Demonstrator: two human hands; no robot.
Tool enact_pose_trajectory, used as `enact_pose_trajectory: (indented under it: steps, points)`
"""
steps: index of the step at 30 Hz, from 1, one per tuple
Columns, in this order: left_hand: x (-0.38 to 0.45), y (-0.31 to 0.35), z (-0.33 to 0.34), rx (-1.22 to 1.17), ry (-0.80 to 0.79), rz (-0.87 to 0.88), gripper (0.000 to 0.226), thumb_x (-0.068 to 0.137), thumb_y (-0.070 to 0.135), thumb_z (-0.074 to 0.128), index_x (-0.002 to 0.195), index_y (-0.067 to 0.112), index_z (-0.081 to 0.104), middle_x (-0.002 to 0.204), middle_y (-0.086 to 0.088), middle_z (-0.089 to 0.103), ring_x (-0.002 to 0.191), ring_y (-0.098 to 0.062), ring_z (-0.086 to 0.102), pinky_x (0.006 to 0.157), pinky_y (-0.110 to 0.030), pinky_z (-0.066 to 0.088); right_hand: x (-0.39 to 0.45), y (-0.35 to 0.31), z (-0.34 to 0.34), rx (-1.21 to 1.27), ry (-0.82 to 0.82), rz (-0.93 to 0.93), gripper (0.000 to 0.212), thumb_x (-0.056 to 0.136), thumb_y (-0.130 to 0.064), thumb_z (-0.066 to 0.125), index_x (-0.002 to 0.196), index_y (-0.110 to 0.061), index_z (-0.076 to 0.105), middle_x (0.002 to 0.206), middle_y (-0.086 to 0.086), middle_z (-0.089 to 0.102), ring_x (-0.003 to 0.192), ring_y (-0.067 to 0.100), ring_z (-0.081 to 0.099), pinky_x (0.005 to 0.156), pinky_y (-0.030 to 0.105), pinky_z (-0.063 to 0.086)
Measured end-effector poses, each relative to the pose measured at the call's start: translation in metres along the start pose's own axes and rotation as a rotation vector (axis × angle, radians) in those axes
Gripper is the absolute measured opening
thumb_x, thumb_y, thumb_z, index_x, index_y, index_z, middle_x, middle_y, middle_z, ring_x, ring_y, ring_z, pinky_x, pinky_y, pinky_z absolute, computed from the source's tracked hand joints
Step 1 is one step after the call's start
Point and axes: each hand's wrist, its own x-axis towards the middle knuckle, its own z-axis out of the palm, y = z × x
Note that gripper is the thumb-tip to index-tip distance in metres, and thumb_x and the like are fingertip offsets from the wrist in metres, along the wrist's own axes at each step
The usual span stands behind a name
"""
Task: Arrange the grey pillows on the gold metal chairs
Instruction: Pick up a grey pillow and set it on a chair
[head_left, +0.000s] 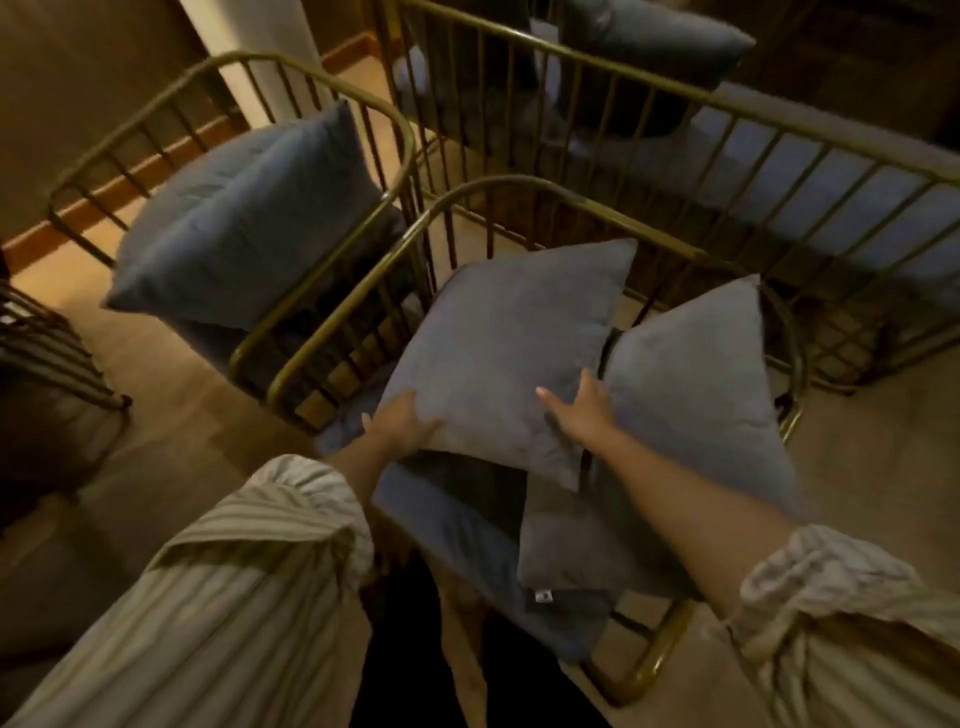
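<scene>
A gold metal chair (524, 187) with a barred curved back stands right in front of me. On its blue seat cushion (447, 519) a grey pillow (514, 353) leans tilted toward the back. My left hand (402, 423) grips that pillow's lower left edge. My right hand (579, 410) presses on its lower right side, fingers spread. A second grey pillow (696, 395) leans at the chair's right side, touching my right arm. To the left, another gold chair (234, 67) holds two grey pillows (244, 223) propped upright.
A long gold-framed sofa (779, 135) with grey cushions runs behind the chairs, a dark pillow (649, 47) on it. Part of another barred frame (52, 353) shows at the left edge. Beige floor lies between the furniture. My striped sleeves fill the foreground.
</scene>
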Motion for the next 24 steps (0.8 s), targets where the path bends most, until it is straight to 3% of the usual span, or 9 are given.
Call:
enact_pose_trajectory:
  steps: [3,6,8,11,14,16,18,20,24]
  points:
    - [0.054,-0.004,0.003,-0.094,-0.053,-0.051,0.078,0.1,0.052,0.048,0.155,0.001,0.027,0.161,-0.02,0.032,0.146,-0.037,0.034,0.119,-0.047,0.027,0.005,-0.012,0.001,0.128,0.06,0.073,0.125,0.062,-0.085,0.054,0.157,-0.014,0.013,0.162,0.014,0.025,0.148,0.038,0.026,0.118,0.054,0.027]
    - [0.099,-0.004,0.008,-0.217,-0.047,-0.092,0.065,0.101,0.051,0.045,0.132,-0.006,0.05,0.135,-0.028,0.057,0.122,-0.041,0.056,0.102,-0.043,0.044,0.012,-0.025,0.005,0.192,0.132,0.179,0.123,0.071,-0.081,0.057,0.159,-0.014,0.003,0.166,0.011,0.013,0.152,0.036,0.014,0.121,0.052,0.019]
    - [0.124,-0.009,0.012,-0.33,-0.032,-0.123,0.067,0.102,0.052,0.042,0.134,-0.005,0.05,0.134,-0.028,0.059,0.123,-0.041,0.056,0.105,-0.046,0.044,0.022,-0.033,0.008,0.192,0.177,0.243,0.119,0.077,-0.077,0.057,0.159,-0.011,0.001,0.166,0.012,0.01,0.152,0.036,0.012,0.119,0.051,0.02]
    - [0.168,-0.021,0.009,-0.452,-0.024,-0.17,0.077,0.101,0.057,0.039,0.155,0.001,0.03,0.156,-0.025,0.037,0.141,-0.043,0.041,0.117,-0.049,0.033,0.036,-0.047,0.017,0.194,0.289,0.326,0.12,0.072,-0.082,0.056,0.158,-0.014,0.007,0.164,0.013,0.018,0.149,0.037,0.023,0.115,0.052,0.028]
    - [0.203,-0.03,0.004,-0.604,-0.045,-0.26,0.09,0.095,0.066,0.045,0.16,0.011,0.018,0.162,-0.019,0.029,0.145,-0.042,0.034,0.119,-0.053,0.03,0.043,-0.049,0.025,0.18,0.406,0.348,0.119,0.068,-0.086,0.054,0.157,-0.017,0.014,0.162,0.012,0.026,0.146,0.036,0.031,0.114,0.052,0.032]
    - [0.226,-0.041,0.001,-0.752,-0.13,-0.326,0.106,0.082,0.076,0.058,0.159,0.013,0.022,0.159,-0.015,0.036,0.141,-0.041,0.04,0.117,-0.054,0.033,0.048,-0.046,0.027,0.156,0.45,0.338,0.12,0.065,-0.088,0.054,0.156,-0.018,0.018,0.16,0.011,0.03,0.145,0.035,0.033,0.114,0.052,0.034]
    - [0.235,-0.045,-0.009,-0.862,-0.289,-0.367,0.129,0.051,0.087,0.073,0.154,0.018,0.036,0.15,-0.009,0.05,0.131,-0.036,0.053,0.112,-0.054,0.04,0.049,-0.039,0.027,0.167,0.447,0.328,0.122,0.061,-0.091,0.054,0.154,-0.019,0.023,0.158,0.008,0.036,0.143,0.034,0.038,0.113,0.052,0.037]
    - [0.24,-0.046,-0.017,-0.901,-0.409,-0.306,0.134,0.034,0.087,0.079,0.145,0.019,0.047,0.136,-0.009,0.061,0.121,-0.034,0.06,0.108,-0.054,0.044,0.047,-0.036,0.025,0.213,0.44,0.319,0.119,0.059,-0.09,0.058,0.152,-0.022,0.029,0.154,0.005,0.043,0.139,0.032,0.044,0.11,0.051,0.041]
    - [0.233,-0.043,-0.044,-0.847,-0.446,-0.177,0.111,0.059,0.08,0.074,0.148,0.02,0.043,0.137,-0.008,0.06,0.123,-0.032,0.059,0.109,-0.052,0.044,0.028,-0.043,0.021,0.351,0.52,0.307,0.101,0.06,-0.084,0.064,0.141,-0.026,0.047,0.139,-0.001,0.058,0.127,0.024,0.056,0.105,0.046,0.048]
